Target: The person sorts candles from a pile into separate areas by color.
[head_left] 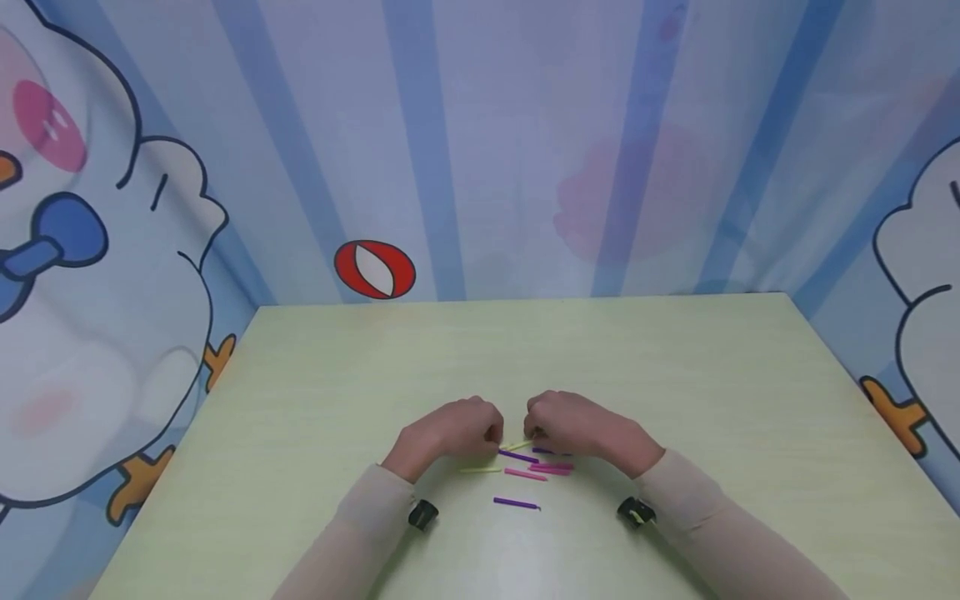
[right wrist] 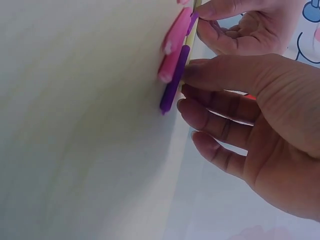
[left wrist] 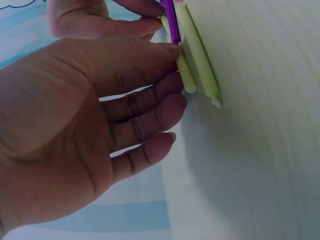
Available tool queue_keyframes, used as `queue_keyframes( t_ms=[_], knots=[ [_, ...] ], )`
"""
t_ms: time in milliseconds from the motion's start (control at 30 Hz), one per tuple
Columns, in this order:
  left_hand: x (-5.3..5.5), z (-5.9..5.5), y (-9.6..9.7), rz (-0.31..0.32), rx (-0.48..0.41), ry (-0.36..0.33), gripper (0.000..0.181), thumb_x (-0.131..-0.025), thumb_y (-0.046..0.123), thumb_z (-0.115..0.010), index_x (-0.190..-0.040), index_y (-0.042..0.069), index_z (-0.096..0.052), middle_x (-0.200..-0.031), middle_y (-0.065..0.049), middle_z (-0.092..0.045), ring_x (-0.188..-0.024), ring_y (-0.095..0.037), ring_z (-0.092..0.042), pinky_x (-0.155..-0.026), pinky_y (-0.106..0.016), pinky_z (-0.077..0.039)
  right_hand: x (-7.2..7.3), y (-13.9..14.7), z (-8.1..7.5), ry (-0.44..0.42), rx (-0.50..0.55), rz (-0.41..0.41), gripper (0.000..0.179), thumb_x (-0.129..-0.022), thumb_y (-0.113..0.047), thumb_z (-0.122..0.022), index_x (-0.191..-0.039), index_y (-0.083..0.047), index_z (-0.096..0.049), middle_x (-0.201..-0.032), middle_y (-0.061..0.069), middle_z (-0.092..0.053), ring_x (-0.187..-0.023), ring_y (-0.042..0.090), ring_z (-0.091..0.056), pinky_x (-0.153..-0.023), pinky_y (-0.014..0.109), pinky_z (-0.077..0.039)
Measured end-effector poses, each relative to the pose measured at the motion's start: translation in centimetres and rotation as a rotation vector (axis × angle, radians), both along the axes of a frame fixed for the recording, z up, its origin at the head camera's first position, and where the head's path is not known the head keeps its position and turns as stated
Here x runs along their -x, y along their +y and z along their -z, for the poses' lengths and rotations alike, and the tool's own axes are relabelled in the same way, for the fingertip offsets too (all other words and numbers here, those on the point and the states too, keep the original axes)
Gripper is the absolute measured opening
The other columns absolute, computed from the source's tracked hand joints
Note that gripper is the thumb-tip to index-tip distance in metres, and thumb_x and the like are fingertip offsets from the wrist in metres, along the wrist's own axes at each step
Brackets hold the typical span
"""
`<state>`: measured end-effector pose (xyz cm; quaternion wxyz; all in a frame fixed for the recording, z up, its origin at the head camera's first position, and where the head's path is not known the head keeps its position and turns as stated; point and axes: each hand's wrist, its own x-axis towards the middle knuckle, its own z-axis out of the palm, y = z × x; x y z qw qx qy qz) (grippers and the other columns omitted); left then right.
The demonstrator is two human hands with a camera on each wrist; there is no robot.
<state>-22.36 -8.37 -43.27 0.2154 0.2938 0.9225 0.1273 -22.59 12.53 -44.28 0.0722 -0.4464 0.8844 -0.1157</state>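
My left hand and right hand face each other low over the table. Both pinch a thin yellow candle between thumb and fingers, one hand toward each end. A second yellow candle lies below the left hand. One purple candle lies close by the held candle and overlaps it in the left wrist view. Just under the right thumb lies another purple candle, partly hidden by the hand in the head view. Pink candles lie in front of the right hand.
Nearer the person, a separate purple candle lies on the pale wood-grain table. Dark wrist cameras hang below both sleeves. A blue striped backdrop with cartoon figures stands along the table's back and sides.
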Motion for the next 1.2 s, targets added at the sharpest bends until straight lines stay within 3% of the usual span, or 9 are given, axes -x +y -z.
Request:
queue_keyframes(
  t_ms=[267, 733, 900, 1200],
  knots=[
    [-0.1, 0.1, 0.0, -0.003, -0.021, -0.007, 0.008, -0.093, 0.012, -0.067, -0.088, 0.018, -0.071, -0.076, 0.006, -0.060, -0.070, -0.011, -0.055, -0.068, -0.026, -0.046, -0.3, -0.2, -0.3, 0.008, 0.005, -0.005, 0.028, -0.088, 0.001, -0.066, -0.065, -0.014, -0.064, -0.065, -0.007, -0.043, -0.060, 0.007, -0.035, -0.056, 0.021, -0.036],
    [-0.2, 0.0, -0.1, -0.008, -0.015, 0.019, 0.014, -0.092, 0.009, -0.065, -0.082, 0.018, -0.067, -0.069, 0.004, -0.054, -0.064, -0.011, -0.050, -0.063, -0.026, -0.041, -0.7, -0.7, -0.6, -0.016, -0.070, 0.088, 0.023, -0.093, -0.005, -0.066, -0.072, -0.015, -0.061, -0.069, -0.005, -0.045, -0.061, 0.010, -0.039, -0.060, 0.025, -0.038],
    [-0.2, -0.1, -0.1, -0.019, -0.015, 0.021, 0.015, -0.092, 0.008, -0.065, -0.080, 0.017, -0.065, -0.067, 0.003, -0.052, -0.061, -0.011, -0.047, -0.060, -0.025, -0.040, -0.5, -0.4, -0.9, -0.021, -0.068, 0.071, 0.025, -0.091, -0.001, -0.064, -0.070, -0.016, -0.061, -0.068, -0.004, -0.043, -0.062, 0.009, -0.037, -0.059, 0.024, -0.036],
    [0.0, 0.2, -0.1, -0.032, -0.010, 0.019, 0.016, -0.091, 0.009, -0.066, -0.078, 0.018, -0.065, -0.067, 0.003, -0.052, -0.061, -0.011, -0.047, -0.060, -0.026, -0.040, 0.4, 0.6, -2.6, 0.001, -0.013, 0.089, 0.014, -0.088, 0.004, -0.065, -0.086, -0.008, -0.074, -0.078, -0.004, -0.054, -0.069, 0.011, -0.049, -0.067, 0.026, -0.047]
  ],
)
